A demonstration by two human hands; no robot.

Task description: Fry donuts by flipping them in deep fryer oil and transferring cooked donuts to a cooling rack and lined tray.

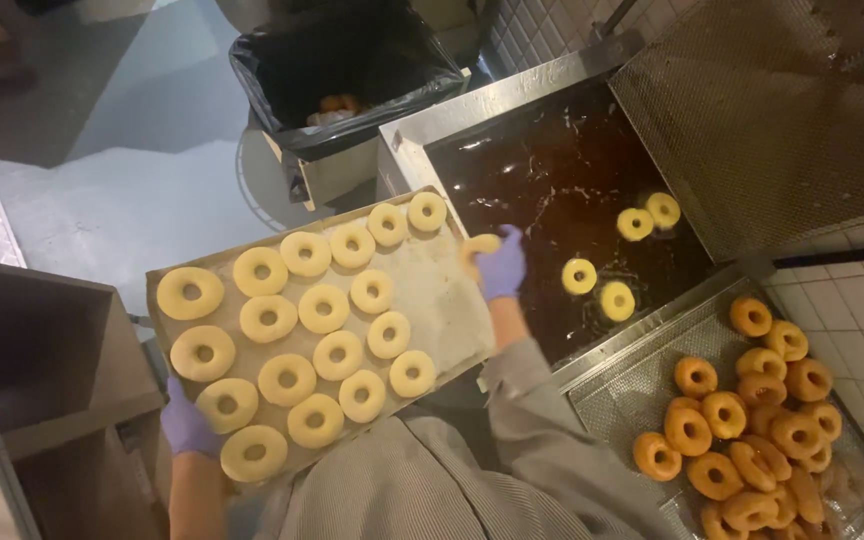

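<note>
Nearest me: grey sleeves, both hands in purple gloves. Left hand (187, 422) is closed on the near left corner of the tray (442, 300), fingers wrapped under its edge, holding it up. The tray is tilted, its long side running up and to the right toward the fryer (552, 180).

On the tray I see raw rings (287, 380) of pale dough in rough rows, laid close together, some touching. The right part of the tray, by the right hand, is bare lining.

Right hand (502, 265) is at the far right corner of the tray, just at the fryer's near edge. It is closed on one raw ring (477, 245), pinched between the fingertips and held over the tray corner.

Right of my body: a wire rack (632, 390) with a heap of fried rings (752, 440), orange-brown, piled on one another.

Further out: the fryer holds dark oil. Four pale rings (617, 300) float in it, well right of the right hand, in two loose pairs. A mesh screen (772, 110) stands tilted over the fryer's right end.

Farthest: a bin (352, 80) with a black liner stands on the grey floor left of the fryer; a few orange-brown scraps lie inside. Dark shelving (42, 350) sits at the left.
</note>
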